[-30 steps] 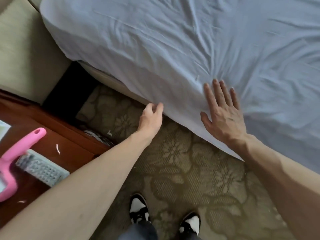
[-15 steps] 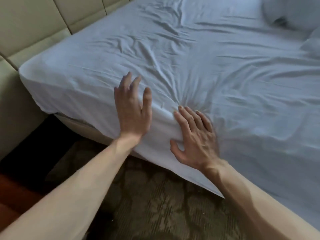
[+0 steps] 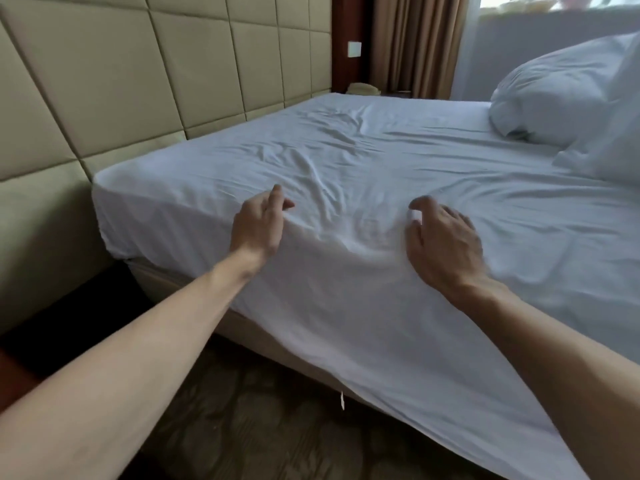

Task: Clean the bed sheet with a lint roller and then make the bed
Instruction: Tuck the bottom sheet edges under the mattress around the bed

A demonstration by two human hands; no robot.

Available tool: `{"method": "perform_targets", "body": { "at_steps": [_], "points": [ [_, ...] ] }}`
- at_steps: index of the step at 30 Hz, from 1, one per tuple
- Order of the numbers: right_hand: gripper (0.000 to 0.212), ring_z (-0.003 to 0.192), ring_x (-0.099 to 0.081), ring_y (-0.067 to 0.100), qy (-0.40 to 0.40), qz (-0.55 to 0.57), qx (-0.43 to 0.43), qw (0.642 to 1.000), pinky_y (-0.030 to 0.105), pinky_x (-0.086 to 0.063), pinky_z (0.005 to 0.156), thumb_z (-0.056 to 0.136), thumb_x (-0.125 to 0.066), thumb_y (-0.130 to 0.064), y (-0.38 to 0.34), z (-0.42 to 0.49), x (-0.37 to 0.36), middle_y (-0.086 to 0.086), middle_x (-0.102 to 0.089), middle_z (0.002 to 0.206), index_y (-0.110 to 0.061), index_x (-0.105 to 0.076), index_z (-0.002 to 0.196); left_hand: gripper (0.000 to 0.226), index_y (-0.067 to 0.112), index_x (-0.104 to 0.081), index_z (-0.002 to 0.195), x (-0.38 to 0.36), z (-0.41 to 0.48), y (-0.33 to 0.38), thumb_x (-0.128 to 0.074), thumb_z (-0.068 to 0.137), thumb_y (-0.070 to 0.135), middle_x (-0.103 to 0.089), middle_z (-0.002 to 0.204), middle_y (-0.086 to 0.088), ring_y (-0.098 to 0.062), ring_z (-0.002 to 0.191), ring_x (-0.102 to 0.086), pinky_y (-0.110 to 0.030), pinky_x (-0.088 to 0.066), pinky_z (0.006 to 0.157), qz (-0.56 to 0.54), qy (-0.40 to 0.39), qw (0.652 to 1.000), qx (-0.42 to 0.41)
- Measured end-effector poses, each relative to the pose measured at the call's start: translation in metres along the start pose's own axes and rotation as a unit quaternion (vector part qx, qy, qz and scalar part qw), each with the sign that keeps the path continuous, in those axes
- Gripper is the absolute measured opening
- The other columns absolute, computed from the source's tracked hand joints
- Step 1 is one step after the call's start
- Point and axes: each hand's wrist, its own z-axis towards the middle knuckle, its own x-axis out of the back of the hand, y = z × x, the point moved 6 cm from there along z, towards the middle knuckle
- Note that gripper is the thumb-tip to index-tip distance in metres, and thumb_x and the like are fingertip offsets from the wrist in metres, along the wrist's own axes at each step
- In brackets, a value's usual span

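The wrinkled white bed sheet covers the mattress and hangs loose over the near side. My left hand is at the near edge of the bed, its fingers loosely curled over the sheet and holding nothing. My right hand rests on the sheet a little to the right, fingers bent and slightly blurred, with a small fold of sheet by its thumb. Creases fan out between the two hands. No lint roller is in view.
White pillows are heaped at the far right of the bed. A padded beige headboard wall runs along the left. Brown curtains hang at the back. Patterned carpet lies below the bed's edge.
The view has lifted from the floor and the bedside table to the whole bed. Both hands were pressed flat on the sheet; now they are wider apart with bent fingers.
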Motion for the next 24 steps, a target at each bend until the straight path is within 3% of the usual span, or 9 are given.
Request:
{"method": "perform_targets", "body": {
  "at_steps": [3,5,7,8,12,15,18,20,24],
  "points": [
    [0.029,0.124,-0.054,0.024,-0.068,-0.044,-0.003,0.997,0.038,-0.036,0.105,0.1,-0.036,-0.032,0.011,0.0,-0.021,0.003,-0.066,0.123,-0.021,-0.057,0.117,0.046,0.007,-0.059,0.14,-0.04,-0.022,0.021,-0.037,0.111,0.035,-0.052,0.15,-0.011,-0.024,0.144,-0.04,-0.029,-0.024,0.118,0.105,-0.158,0.979,-0.078],
    [0.028,0.122,-0.054,0.02,-0.057,-0.056,0.016,0.997,0.038,-0.037,0.103,0.098,-0.035,-0.035,0.01,-0.001,-0.024,-0.002,-0.066,0.119,-0.023,-0.057,0.113,0.05,0.011,-0.074,0.122,-0.054,-0.04,0.026,-0.04,0.108,0.045,-0.066,0.136,-0.006,-0.018,0.136,-0.053,-0.02,-0.029,0.117,0.023,-0.235,0.97,-0.054],
    [0.026,0.116,-0.058,0.02,-0.036,-0.054,0.018,0.998,0.038,-0.04,0.098,0.096,-0.037,-0.036,0.009,0.0,-0.022,-0.003,-0.067,0.111,-0.023,-0.057,0.104,0.064,-0.001,-0.08,0.08,-0.051,-0.049,0.028,-0.044,0.106,0.046,-0.078,0.091,-0.017,-0.029,0.096,-0.075,-0.034,-0.051,0.102,-0.159,-0.21,0.965,0.007],
    [0.025,0.113,-0.06,0.021,-0.027,-0.054,0.018,0.998,0.039,-0.042,0.096,0.095,-0.037,-0.036,0.009,-0.001,-0.021,-0.003,-0.068,0.107,-0.023,-0.057,0.101,0.069,-0.008,-0.074,0.07,-0.047,-0.05,0.026,-0.046,0.106,0.043,-0.075,0.078,-0.021,-0.036,0.078,-0.076,-0.041,-0.057,0.091,-0.207,-0.181,0.961,0.028],
    [0.021,0.103,-0.064,0.023,-0.014,-0.05,0.028,0.998,0.039,-0.046,0.09,0.092,-0.045,-0.035,0.008,-0.007,-0.019,-0.003,-0.069,0.1,-0.021,-0.06,0.095,0.063,-0.002,-0.072,0.064,-0.036,-0.06,-0.005,-0.05,0.106,0.039,-0.073,0.066,-0.014,-0.028,0.056,-0.069,-0.035,-0.057,0.062,-0.147,-0.083,0.984,0.064],
    [0.02,0.1,-0.065,0.021,-0.002,-0.056,0.051,0.997,0.037,-0.046,0.088,0.089,-0.049,-0.035,0.002,-0.011,-0.016,-0.004,-0.069,0.096,-0.02,-0.062,0.093,0.065,0.009,-0.075,0.075,-0.027,-0.067,-0.05,-0.054,0.093,0.068,-0.075,0.074,-0.011,-0.03,0.066,-0.072,-0.043,-0.059,0.063,-0.076,-0.062,0.987,0.124],
    [0.02,0.103,-0.067,0.022,0.011,-0.054,0.087,0.995,0.036,-0.045,0.09,0.086,-0.056,-0.033,-0.005,-0.019,-0.016,-0.002,-0.071,0.099,-0.017,-0.064,0.096,0.103,0.014,-0.07,0.101,-0.032,-0.073,-0.088,-0.044,0.058,0.104,-0.075,0.099,-0.01,-0.033,0.095,-0.07,-0.05,-0.06,0.084,-0.013,-0.097,0.978,0.184],
    [0.023,0.105,-0.067,0.022,0.006,-0.047,0.101,0.994,0.036,-0.045,0.091,0.085,-0.057,-0.035,-0.007,-0.021,-0.016,-0.002,-0.072,0.103,-0.017,-0.064,0.098,0.11,0.019,-0.065,0.113,-0.042,-0.075,-0.109,-0.042,0.052,0.108,-0.071,0.114,-0.007,-0.032,0.11,-0.065,-0.051,-0.056,0.094,0.008,-0.104,0.974,0.2],
    [0.031,0.104,-0.067,0.022,0.007,-0.039,0.113,0.993,0.036,-0.046,0.092,0.084,-0.058,-0.041,-0.01,-0.024,-0.013,-0.002,-0.071,0.104,-0.017,-0.064,0.101,0.095,0.008,-0.061,0.097,-0.057,-0.081,-0.104,-0.051,0.067,0.097,-0.066,0.092,-0.02,-0.038,0.097,-0.067,-0.05,-0.056,0.084,-0.034,-0.086,0.975,0.201]
  ]
}}
